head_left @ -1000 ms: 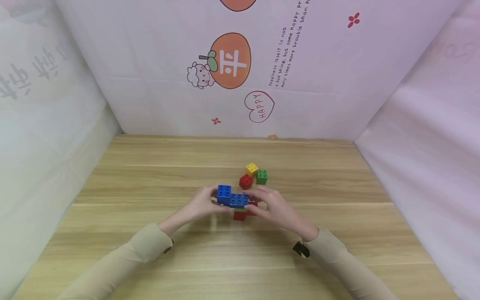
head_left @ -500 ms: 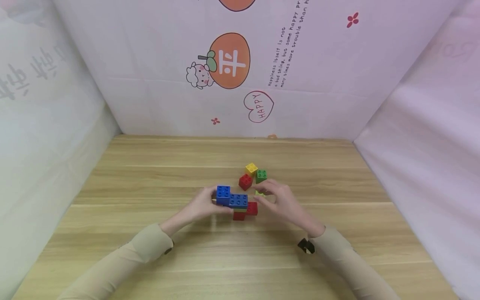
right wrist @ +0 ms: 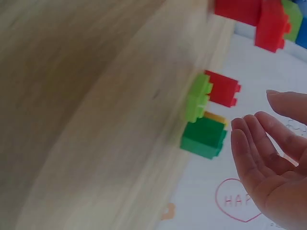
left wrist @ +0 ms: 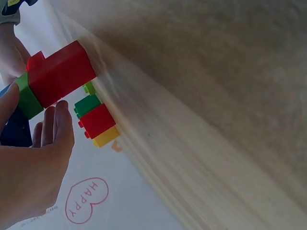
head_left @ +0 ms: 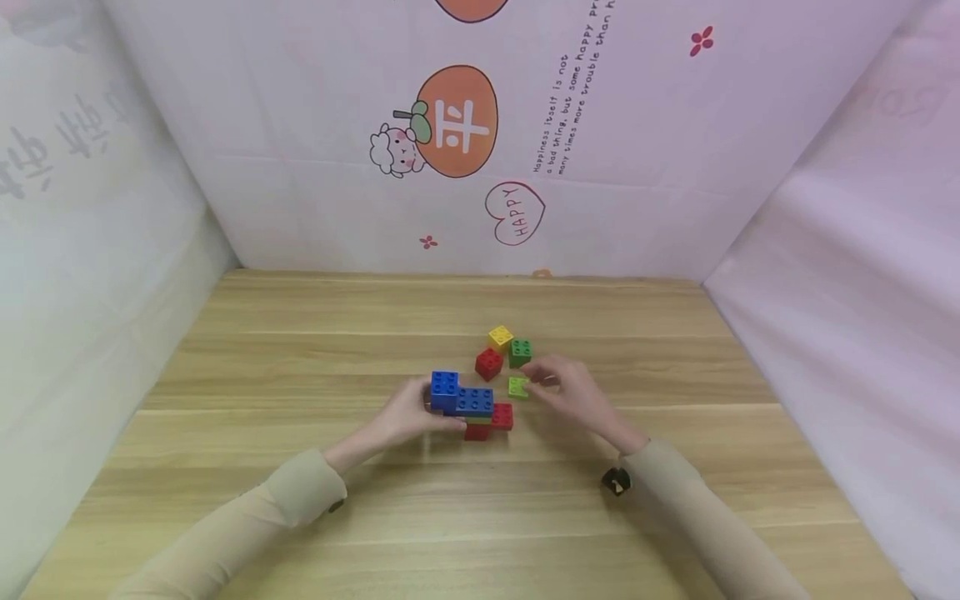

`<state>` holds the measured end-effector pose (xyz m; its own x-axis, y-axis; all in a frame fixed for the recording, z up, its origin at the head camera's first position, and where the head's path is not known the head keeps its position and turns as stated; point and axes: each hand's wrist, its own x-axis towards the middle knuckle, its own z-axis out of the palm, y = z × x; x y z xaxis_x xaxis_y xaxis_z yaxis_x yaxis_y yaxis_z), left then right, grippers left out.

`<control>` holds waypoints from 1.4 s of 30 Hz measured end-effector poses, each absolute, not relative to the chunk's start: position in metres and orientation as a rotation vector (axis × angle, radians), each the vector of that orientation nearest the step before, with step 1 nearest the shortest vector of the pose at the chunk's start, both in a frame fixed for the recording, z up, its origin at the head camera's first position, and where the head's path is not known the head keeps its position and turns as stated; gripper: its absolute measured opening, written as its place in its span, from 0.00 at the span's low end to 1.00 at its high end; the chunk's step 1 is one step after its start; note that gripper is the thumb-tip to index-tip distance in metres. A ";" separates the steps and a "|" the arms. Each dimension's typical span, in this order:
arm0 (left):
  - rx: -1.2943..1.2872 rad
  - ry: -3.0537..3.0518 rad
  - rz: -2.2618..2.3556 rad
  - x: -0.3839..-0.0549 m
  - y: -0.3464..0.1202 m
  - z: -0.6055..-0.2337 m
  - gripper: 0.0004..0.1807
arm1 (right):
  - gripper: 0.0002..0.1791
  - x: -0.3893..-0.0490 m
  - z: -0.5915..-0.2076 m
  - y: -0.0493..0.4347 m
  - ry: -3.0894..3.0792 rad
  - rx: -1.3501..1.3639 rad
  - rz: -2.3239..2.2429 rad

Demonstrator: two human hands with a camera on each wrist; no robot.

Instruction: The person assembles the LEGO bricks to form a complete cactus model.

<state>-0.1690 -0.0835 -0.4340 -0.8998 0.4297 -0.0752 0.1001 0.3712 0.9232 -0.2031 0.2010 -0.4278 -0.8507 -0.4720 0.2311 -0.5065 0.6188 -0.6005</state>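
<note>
A stack of toy building blocks stands on the table, with blue blocks [head_left: 474,401] on top, a green layer [left wrist: 29,97] beneath and red blocks [left wrist: 63,73] at the bottom. My left hand [head_left: 405,412] grips this stack from its left side, thumb and fingers on either side of it. To the right, my right hand [head_left: 572,393] hovers beside a thin light green block [head_left: 517,387]. In the right wrist view its thumb and fingers are spread apart with nothing between them, and the light green block lies off the fingertips.
Behind the light green block sit a red block [head_left: 489,364], a yellow block [head_left: 500,337] and a dark green block [head_left: 520,352], close together. White printed cloth [head_left: 600,208] rises behind the wooden table [head_left: 337,317] and along both sides.
My right hand has come off the stack and moved right and slightly away, uncovering the stack's red block and the light green block. The left hand has stayed on the stack.
</note>
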 end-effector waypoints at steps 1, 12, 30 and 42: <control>0.469 2.329 1.544 -0.169 -0.084 -0.435 0.32 | 0.13 -0.204 -0.428 0.201 -2.789 0.838 1.052; 0.470 2.267 1.601 -0.171 -0.081 -0.443 0.29 | 0.13 -0.215 -0.436 0.204 -2.931 0.775 0.957; 0.450 2.240 1.651 -0.169 -0.077 -0.442 0.26 | 0.17 -0.223 -0.444 0.201 -3.046 0.779 0.845; 0.418 2.259 1.633 -0.168 -0.077 -0.444 0.26 | 0.16 -0.223 -0.445 0.199 -3.056 0.776 0.825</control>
<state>-0.1683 -0.0771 -0.4441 -0.9054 0.4156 -0.0867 0.0480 0.3033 0.9517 -0.2231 0.1994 -0.4452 -0.8801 -0.4748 0.0100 -0.4153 0.7593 -0.5010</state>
